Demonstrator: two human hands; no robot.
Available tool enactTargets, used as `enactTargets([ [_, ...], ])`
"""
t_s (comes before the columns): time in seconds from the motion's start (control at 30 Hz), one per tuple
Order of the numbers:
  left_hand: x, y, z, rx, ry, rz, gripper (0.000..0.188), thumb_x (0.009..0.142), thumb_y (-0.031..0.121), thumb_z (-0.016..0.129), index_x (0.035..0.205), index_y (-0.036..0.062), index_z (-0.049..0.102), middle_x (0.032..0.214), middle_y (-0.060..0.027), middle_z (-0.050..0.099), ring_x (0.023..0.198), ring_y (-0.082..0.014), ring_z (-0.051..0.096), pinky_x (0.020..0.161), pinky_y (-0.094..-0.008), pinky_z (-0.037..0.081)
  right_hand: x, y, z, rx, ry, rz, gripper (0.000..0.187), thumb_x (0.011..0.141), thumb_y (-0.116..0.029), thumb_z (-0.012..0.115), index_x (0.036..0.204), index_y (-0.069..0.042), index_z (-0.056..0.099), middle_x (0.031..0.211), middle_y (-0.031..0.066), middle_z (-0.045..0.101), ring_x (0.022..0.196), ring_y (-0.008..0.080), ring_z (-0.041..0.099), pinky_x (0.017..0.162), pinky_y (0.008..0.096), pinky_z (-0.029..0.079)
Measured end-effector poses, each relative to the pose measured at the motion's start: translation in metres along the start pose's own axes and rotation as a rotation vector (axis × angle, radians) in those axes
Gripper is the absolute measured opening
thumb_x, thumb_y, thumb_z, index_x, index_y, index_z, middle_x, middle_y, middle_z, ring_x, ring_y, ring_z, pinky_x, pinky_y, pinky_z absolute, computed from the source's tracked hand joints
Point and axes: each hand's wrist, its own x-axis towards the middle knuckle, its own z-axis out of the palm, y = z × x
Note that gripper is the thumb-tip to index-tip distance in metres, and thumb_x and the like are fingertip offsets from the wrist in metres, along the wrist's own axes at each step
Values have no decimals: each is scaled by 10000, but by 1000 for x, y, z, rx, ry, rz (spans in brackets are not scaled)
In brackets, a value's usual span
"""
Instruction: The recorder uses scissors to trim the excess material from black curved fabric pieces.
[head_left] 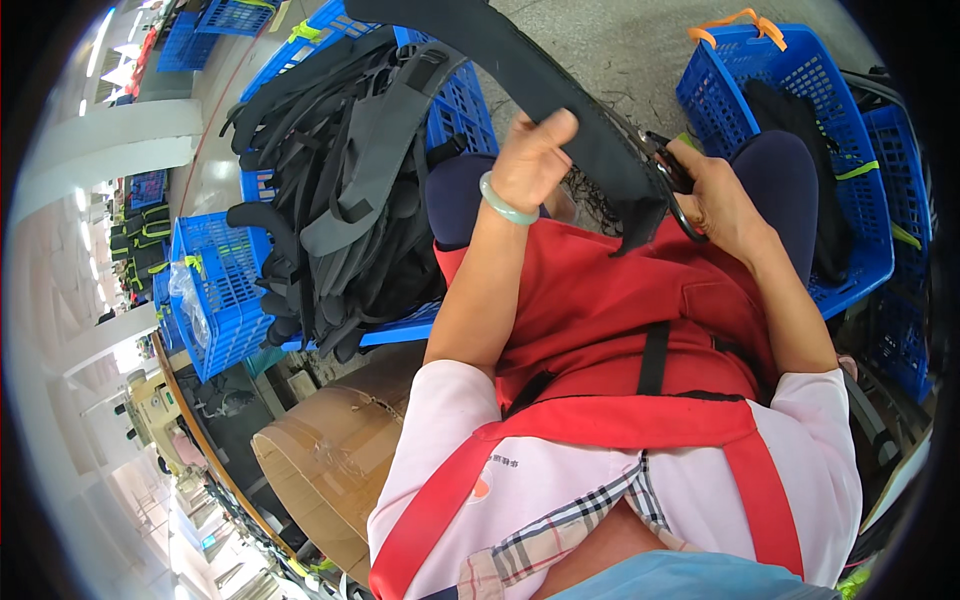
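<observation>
A long dark padded shoulder strap (pixel 520 75) runs from the top of the view down to my lap, where its pointed end lies over my red apron (pixel 600 290). My left hand (pixel 532 165), with a pale bangle at its wrist, grips the strap's near edge; the thumb lies against it and the other fingers are partly hidden. In my right hand (pixel 722 205) is a pair of scissors (pixel 688 212) with dark handles. Their working end sits at the strap's far edge, close to its lower end. Whether the blades touch the strap I cannot tell.
To the left, a heap of dark straps (pixel 350 180) overflows a blue crate (pixel 470 110). Another blue crate (pixel 740 110) holding dark pieces stands at my right. A cardboard box (pixel 330 450) is at lower left. Dark thread scraps (pixel 640 85) litter the floor.
</observation>
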Motion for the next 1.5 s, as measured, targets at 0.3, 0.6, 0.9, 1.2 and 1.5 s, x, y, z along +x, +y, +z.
enactTargets([
  [0.3, 8, 1, 2, 276, 155, 146, 131, 806, -61, 679, 901, 29, 675, 881, -57, 685, 799, -156, 655, 749, -300, 535, 17, 9, -46, -63, -215, -165, 505, 767, -361, 762, 999, 13, 514, 711, 130, 474, 642, 221, 442, 604, 340, 394],
  [0.6, 6, 0, 6, 219, 216, 130, 115, 800, -60, 678, 878, 24, 664, 861, -55, 680, 767, -146, 653, 733, -281, 533, 14, -7, 4, -90, -31, -59, 650, 765, -504, 728, 1051, 34, 499, 705, 215, 560, 670, 349, 570, 624, 390, 436],
  [0.9, 3, 2, 1, 165, 176, 108, 121, 823, -30, 669, 922, 40, 667, 896, -52, 684, 821, -167, 660, 769, -312, 539, 9, -2, 13, 72, 27, -210, 647, 769, -524, 717, 992, 47, 510, 664, 181, 557, 600, 291, 539, 575, 378, 421],
  [1.2, 7, 0, 1, 160, 186, 100, 139, 826, -36, 662, 940, 45, 666, 910, -50, 684, 829, -162, 658, 773, -307, 532, 15, -5, 7, 74, -92, 107, 571, 757, -421, 766, 1014, 26, 520, 802, 196, 608, 719, 255, 591, 667, 358, 461],
  [1.5, -4, 8, -1, 149, 296, 79, 242, 831, -67, 618, 1062, 4, 611, 971, -95, 665, 871, -210, 650, 803, -364, 539, 6, 5, 9, -64, -87, -47, 644, 724, -417, 780, 1161, -16, 528, 1020, 205, 611, 950, 340, 623, 784, 410, 495],
])
